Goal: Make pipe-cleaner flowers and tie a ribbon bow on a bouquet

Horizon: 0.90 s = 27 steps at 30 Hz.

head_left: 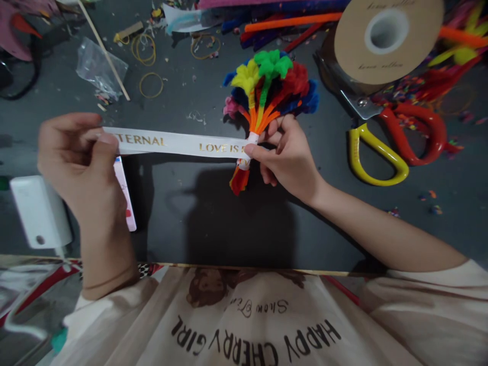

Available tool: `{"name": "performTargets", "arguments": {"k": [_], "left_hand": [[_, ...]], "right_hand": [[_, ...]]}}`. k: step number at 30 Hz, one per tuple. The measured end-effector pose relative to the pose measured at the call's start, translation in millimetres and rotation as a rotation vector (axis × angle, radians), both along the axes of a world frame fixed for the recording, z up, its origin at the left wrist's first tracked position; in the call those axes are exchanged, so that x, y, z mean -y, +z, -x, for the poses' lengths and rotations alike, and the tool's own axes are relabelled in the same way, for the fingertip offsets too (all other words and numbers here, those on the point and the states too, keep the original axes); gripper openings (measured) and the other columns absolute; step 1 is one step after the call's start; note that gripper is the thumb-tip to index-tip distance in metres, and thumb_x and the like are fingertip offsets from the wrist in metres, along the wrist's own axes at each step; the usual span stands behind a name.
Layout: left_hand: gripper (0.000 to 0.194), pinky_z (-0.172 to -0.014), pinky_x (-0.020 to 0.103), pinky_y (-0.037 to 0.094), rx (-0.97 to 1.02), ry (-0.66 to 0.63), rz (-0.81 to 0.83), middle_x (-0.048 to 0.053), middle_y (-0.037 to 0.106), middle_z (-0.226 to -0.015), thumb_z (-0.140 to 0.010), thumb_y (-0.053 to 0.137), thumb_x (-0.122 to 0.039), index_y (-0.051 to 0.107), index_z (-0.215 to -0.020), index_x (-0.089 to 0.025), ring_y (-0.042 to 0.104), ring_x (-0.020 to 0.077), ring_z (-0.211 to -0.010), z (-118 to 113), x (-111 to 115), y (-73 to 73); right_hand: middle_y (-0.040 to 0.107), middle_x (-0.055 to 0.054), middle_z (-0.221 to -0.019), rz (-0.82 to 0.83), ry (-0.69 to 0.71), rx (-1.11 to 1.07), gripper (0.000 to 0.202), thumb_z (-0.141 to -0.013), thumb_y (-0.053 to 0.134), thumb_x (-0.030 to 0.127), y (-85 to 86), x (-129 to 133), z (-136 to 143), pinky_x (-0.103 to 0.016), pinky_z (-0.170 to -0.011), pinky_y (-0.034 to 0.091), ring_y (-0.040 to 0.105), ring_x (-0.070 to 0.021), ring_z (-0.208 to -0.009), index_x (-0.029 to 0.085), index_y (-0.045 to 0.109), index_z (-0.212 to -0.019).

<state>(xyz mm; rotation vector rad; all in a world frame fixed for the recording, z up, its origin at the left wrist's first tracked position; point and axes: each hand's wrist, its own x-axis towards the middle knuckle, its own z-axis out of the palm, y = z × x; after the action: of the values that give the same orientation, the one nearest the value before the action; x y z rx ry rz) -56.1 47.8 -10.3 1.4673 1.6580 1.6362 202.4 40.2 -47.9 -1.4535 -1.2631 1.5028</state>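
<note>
Dark grey surface (163, 223), with a white ribbon (179, 143) running straight across above it

Clutter crowds the surface along its far side. The left grip (80, 147) grasps one end of the ribbon, pinched between thumb and fingers; the right grip (292, 152) grasps a flower bundle (263, 99) by its stems, its thumb pressing the ribbon there. Between them the ribbon's long axis runs left to right, gold lettering up, dipping slightly rightward. Well to the right lie scissors (362, 104) with one red and one yellow handle, close to a cardboard-faced spool (423, 38). The bundle sits directly at the right grip and well right of the left one; its long axis stands nearly square to the ribbon, bright heads pointing away, stem ends toward the near edge. White ribbon circles the stems where the two cross, so the right grip is much nearer that crossing. A white block (40, 211) lies at left; a lit screen (125, 195) is partly hidden. Smaller still are rubber bands (140, 84) beyond the left grip and coloured crumbs (407, 96) near the scissors.
</note>
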Motion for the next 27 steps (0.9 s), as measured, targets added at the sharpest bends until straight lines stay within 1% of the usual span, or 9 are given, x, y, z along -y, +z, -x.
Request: {"name": "performTargets", "arguments": {"k": [3, 4, 5, 6, 9, 14, 18, 23, 27], "left_hand": [[0.032, -0.055, 0.018, 0.040, 0.001, -0.041, -0.008, -0.007, 0.063, -0.080, -0.057, 0.059, -0.004, 0.062, -0.087, -0.014, 0.054, 0.0009, -0.060, 3, 0, 1.2], [0.036, -0.060, 0.018, 0.042, -0.022, -0.089, 0.059, -0.005, 0.064, -0.087, -0.060, 0.056, -0.001, 0.061, -0.093, -0.014, 0.056, 0.0011, -0.065, 3, 0, 1.5], [0.036, -0.060, 0.018, 0.042, -0.013, -0.083, 0.045, -0.005, 0.063, -0.086, -0.059, 0.055, 0.001, 0.061, -0.091, -0.013, 0.057, 0.0011, -0.065, 2, -1, 1.5], [0.032, -0.057, 0.017, 0.041, 0.011, -0.034, -0.001, -0.006, 0.063, -0.079, -0.056, 0.055, 0.002, 0.062, -0.085, -0.012, 0.056, 0.0010, -0.061, 1, -1, 1.0], [0.031, -0.055, 0.015, 0.042, 0.036, -0.025, -0.037, -0.004, 0.066, -0.080, -0.054, 0.059, 0.003, 0.062, -0.082, -0.010, 0.057, 0.0006, -0.058, -1, -2, -2.1], [0.030, -0.051, 0.015, 0.042, 0.048, -0.033, 0.002, -0.004, 0.066, -0.080, -0.056, 0.061, 0.001, 0.062, -0.083, -0.012, 0.058, 0.0013, -0.058, -2, 0, -4.7], [0.032, -0.051, 0.016, 0.042, 0.066, -0.048, 0.072, -0.005, 0.065, -0.077, -0.056, 0.059, 0.004, 0.062, -0.083, -0.013, 0.060, 0.0030, -0.059, -4, 3, -3.6], [0.031, -0.049, 0.016, 0.043, 0.073, -0.051, 0.131, -0.006, 0.063, -0.066, -0.056, 0.059, 0.004, 0.063, -0.083, -0.012, 0.057, 0.0031, -0.052, -6, 6, -6.0], [0.031, -0.043, 0.016, 0.033, 0.077, -0.002, 0.120, -0.009, 0.058, -0.055, -0.055, 0.055, 0.004, 0.063, -0.080, -0.011, 0.047, 0.0009, -0.043, -6, 6, -4.7]], "right_hand": [[0.060, 0.003, -0.093, -0.005, 0.017, 0.010, 0.030, -0.083, 0.058, 0.033, -0.8, -1, 0, -0.019, -0.034, 0.035, 0.051, -0.0027, -0.040, 0.026, 0.033, -0.096], [0.060, 0.003, -0.092, -0.011, 0.018, 0.009, 0.029, -0.083, 0.058, 0.033, -0.8, -1, -1, -0.019, -0.034, 0.034, 0.051, -0.0027, -0.040, 0.026, 0.033, -0.096], [0.060, 0.003, -0.092, -0.018, 0.015, 0.010, 0.028, -0.084, 0.057, 0.033, -0.6, -1, -1, -0.019, -0.033, 0.034, 0.051, -0.0026, -0.040, 0.026, 0.033, -0.096], [0.060, 0.003, -0.091, -0.028, 0.010, 0.014, 0.028, -0.084, 0.057, 0.033, -0.3, -1, -1, -0.019, -0.033, 0.035, 0.051, -0.0027, -0.040, 0.026, 0.033, -0.097], [0.061, 0.001, -0.093, -0.070, 0.005, 0.056, 0.030, -0.084, 0.058, 0.033, 0.9, 1, -1, -0.019, -0.036, 0.039, 0.055, -0.0049, -0.044, 0.027, 0.034, -0.100], [0.058, 0.000, -0.100, -0.194, 0.023, 0.154, 0.031, -0.084, 0.057, 0.042, 3.3, 6, -4, -0.021, -0.043, 0.044, 0.061, -0.0074, -0.054, 0.027, 0.038, -0.103], [0.057, -0.001, -0.099, -0.308, 0.089, 0.261, 0.024, -0.088, 0.050, 0.043, 4.6, 6, -9, -0.024, -0.053, 0.049, 0.062, -0.0091, -0.063, 0.027, 0.044, -0.104], [0.059, -0.004, -0.103, -0.441, 0.174, 0.374, 0.019, -0.091, 0.045, 0.036, 5.6, 2, -13, -0.032, -0.072, 0.053, 0.061, -0.0170, -0.086, 0.027, 0.053, -0.107], [0.062, -0.005, -0.099, -0.487, 0.290, 0.415, 0.021, -0.088, 0.050, 0.032, 9.4, -1, -16, -0.037, -0.079, 0.051, 0.059, -0.0193, -0.087, 0.026, 0.057, -0.107]]}}
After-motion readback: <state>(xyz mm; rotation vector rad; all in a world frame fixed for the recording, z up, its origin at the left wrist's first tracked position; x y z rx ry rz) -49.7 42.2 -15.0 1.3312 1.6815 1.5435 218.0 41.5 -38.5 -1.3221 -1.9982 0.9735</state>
